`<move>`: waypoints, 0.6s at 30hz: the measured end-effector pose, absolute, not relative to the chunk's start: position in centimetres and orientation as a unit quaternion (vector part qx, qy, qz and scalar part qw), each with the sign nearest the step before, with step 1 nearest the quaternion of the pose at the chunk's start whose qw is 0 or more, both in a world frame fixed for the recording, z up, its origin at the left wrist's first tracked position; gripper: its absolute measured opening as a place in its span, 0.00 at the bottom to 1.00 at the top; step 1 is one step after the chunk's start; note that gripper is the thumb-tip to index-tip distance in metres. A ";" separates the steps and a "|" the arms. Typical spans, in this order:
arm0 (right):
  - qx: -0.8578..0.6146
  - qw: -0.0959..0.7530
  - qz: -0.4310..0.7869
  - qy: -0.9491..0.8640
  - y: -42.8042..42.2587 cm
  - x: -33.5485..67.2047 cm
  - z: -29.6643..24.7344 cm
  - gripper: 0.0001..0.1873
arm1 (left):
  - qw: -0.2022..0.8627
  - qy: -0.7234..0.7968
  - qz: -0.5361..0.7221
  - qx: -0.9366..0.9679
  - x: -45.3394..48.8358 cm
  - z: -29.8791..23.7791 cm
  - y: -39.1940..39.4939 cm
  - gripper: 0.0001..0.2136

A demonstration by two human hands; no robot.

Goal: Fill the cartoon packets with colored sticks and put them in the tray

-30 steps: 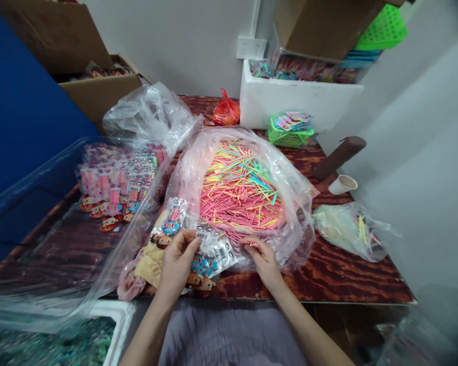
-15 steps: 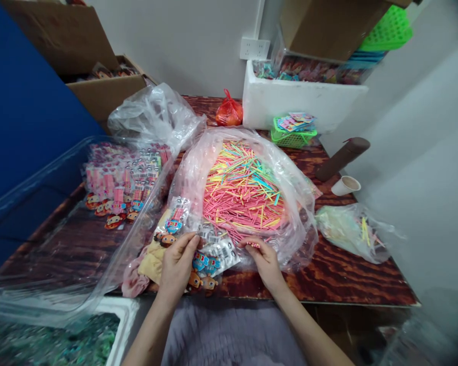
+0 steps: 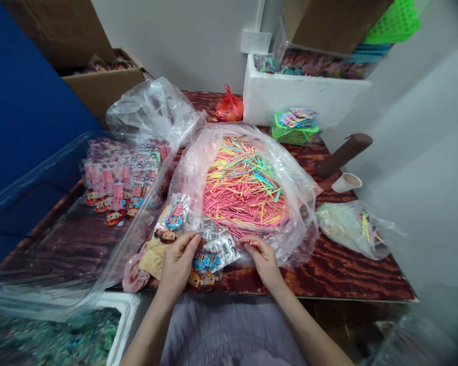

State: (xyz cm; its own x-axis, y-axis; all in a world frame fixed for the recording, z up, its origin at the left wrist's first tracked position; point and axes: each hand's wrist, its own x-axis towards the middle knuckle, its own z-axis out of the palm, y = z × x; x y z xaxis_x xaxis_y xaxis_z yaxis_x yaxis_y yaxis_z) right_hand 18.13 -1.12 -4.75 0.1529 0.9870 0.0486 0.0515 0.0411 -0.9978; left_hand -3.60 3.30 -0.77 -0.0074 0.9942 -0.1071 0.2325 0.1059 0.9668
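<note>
My left hand (image 3: 178, 262) pinches the top of a clear toy packet (image 3: 213, 253) that lies on a small stack of such packets with cartoon figures at the table's front edge. My right hand (image 3: 264, 259) is closed on a few pink sticks (image 3: 252, 243) just right of that packet. Right behind both hands a big clear bag (image 3: 198, 162) lies open, full of pink, yellow and green sticks (image 3: 244, 188). A yellow and pink cloth (image 3: 147, 264) lies under the packets by my left hand.
A clear bag of filled packets (image 3: 118, 178) lies at the left. A small bag of sticks (image 3: 347, 226), a paper cup (image 3: 346, 182) and a brown bottle (image 3: 343, 154) sit at the right. Behind stand a white foam box (image 3: 301, 94), green basket (image 3: 292, 133), orange bag (image 3: 229, 108), cardboard box (image 3: 103, 86).
Both hands stay at the packet and sticks with hardly any shift. The view has tilted slightly, so everything sits a little higher in the picture.
</note>
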 end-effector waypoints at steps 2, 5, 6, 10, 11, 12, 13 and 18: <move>-0.540 0.534 0.435 -0.484 -1.1 18.1 -4.8 0.07 | 0.470 0.579 0.408 0.526 -3.6 -0.8 3.3 0.14; -0.541 0.531 0.432 -0.488 -1.1 18.2 -4.9 0.08 | 0.473 0.578 0.410 0.524 -3.6 -1.0 3.3 0.14; -0.541 0.532 0.432 -0.488 -1.1 18.2 -5.0 0.08 | 0.473 0.578 0.411 0.523 -3.6 -1.0 3.3 0.14; -0.545 0.530 0.431 -0.486 -1.1 18.0 -5.1 0.08 | 0.478 0.573 0.413 0.522 -3.7 -1.3 3.3 0.14; -0.546 0.528 0.432 -0.486 -1.2 18.0 -5.1 0.08 | 0.480 0.573 0.412 0.522 -3.7 -1.3 3.3 0.14; -0.547 0.526 0.434 -0.486 -1.2 18.0 -5.1 0.08 | 0.481 0.573 0.411 0.522 -3.7 -1.4 3.3 0.14; -0.547 0.524 0.436 -0.486 -1.2 18.0 -5.1 0.08 | 0.480 0.574 0.409 0.523 -3.7 -1.4 3.2 0.14; -0.563 0.545 0.452 -0.425 -0.1 20.0 -5.0 0.10 | 0.481 0.574 0.409 0.521 -4.0 -1.5 3.2 0.13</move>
State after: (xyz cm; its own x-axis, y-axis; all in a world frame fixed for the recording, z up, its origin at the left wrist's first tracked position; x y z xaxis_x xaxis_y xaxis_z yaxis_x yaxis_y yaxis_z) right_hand 20.00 -0.07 -4.99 0.2292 0.9723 -0.0458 -0.0141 -0.0437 -0.9989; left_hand -3.95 3.22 -1.46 0.0054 0.9919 -0.1269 0.2041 0.1231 0.9712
